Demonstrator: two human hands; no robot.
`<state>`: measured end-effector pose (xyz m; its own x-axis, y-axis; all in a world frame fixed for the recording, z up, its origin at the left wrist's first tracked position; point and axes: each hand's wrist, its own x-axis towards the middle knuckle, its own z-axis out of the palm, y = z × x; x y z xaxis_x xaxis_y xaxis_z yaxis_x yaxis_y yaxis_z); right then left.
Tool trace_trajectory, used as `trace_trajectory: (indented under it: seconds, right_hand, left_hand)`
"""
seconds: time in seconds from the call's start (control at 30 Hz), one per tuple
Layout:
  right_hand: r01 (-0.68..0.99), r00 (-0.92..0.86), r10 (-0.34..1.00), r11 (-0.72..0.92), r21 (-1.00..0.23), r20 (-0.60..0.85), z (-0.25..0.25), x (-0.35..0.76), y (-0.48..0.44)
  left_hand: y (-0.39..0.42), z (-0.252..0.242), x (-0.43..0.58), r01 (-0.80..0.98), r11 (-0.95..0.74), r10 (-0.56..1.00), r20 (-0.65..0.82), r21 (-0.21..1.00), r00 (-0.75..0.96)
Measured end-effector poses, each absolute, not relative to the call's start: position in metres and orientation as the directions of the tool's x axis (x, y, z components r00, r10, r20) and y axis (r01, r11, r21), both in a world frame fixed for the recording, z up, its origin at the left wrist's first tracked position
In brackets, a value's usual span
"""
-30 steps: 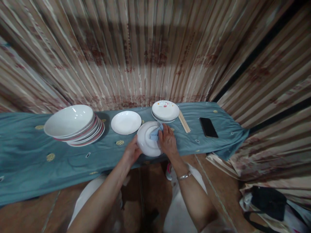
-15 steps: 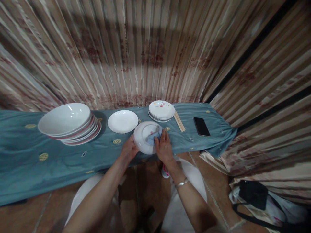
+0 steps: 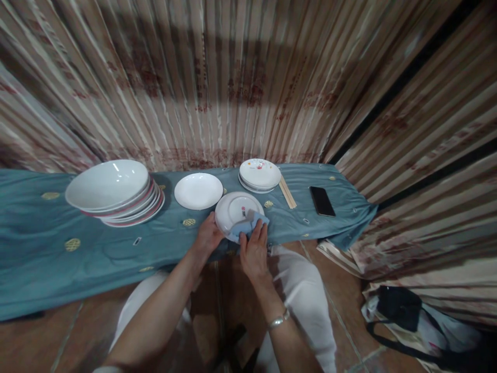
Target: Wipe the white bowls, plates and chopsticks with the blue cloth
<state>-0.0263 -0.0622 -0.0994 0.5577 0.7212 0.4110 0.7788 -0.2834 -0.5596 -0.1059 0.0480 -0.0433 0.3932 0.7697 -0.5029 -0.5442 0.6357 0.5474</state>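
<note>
A small white plate (image 3: pixel 229 206) is held tilted over the table's front edge, its underside with a red mark facing me. My left hand (image 3: pixel 209 233) grips the plate's left rim, fingers partly hidden behind it. Against the lower right of the underside, my right hand (image 3: pixel 255 251) presses a light blue cloth (image 3: pixel 248 224), its fingers closed on the cloth. Just behind lies a single white plate (image 3: pixel 199 191). Farther right is a stack of small flowered plates (image 3: pixel 259 173), beside several wooden chopsticks (image 3: pixel 288 192).
A tall stack of large white bowls and plates (image 3: pixel 108 186) stands on the left of the blue-green tablecloth (image 3: pixel 104 259). A black phone (image 3: pixel 322 201) lies at the right. Curtains (image 3: pixel 233 77) hang behind the table. A black bag (image 3: pixel 402 311) rests at the lower right.
My right hand has slid the cloth down and toward me across the plate's underside, uncovering the red mark. My left hand keeps its hold on the rim. The view has shifted slightly.
</note>
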Motion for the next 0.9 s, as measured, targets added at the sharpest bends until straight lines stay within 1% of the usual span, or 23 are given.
trace_trajectory:
  seconds: [0.1, 0.2, 0.3, 0.5, 0.7, 0.9]
  right_hand:
    - [0.792, 0.541, 0.716, -0.257, -0.554, 0.441, -0.102, -0.038, -0.069]
    - [0.803, 0.528, 0.725, -0.255, -0.539, 0.442, -0.107, -0.049, -0.077]
    - [0.819, 0.504, 0.744, -0.25, -0.516, 0.439, -0.11, -0.058, -0.082]
    - [0.902, 0.337, 0.807, -0.128, -0.412, 0.486, -0.104, -0.065, -0.079]
    - [0.946, 0.219, 0.864, -0.076, -0.314, 0.453, -0.092, -0.06, -0.068]
    - [0.964, 0.026, 0.902, 0.092, -0.25, 0.431, -0.078, -0.045, -0.047]
  left_hand:
    - [0.049, -0.044, -0.105, -0.565, 0.639, 0.764, -0.514, 0.522, 0.39]
    - [0.049, -0.044, -0.104, -0.576, 0.624, 0.777, -0.496, 0.528, 0.387]
    - [0.048, -0.041, -0.103, -0.572, 0.639, 0.76, -0.534, 0.514, 0.37]
    - [0.048, -0.036, -0.104, -0.584, 0.658, 0.737, -0.567, 0.476, 0.368]
    - [0.053, -0.048, -0.106, -0.615, 0.678, 0.699, -0.612, 0.403, 0.369]
    - [0.056, -0.055, -0.108, -0.629, 0.679, 0.682, -0.642, 0.379, 0.349]
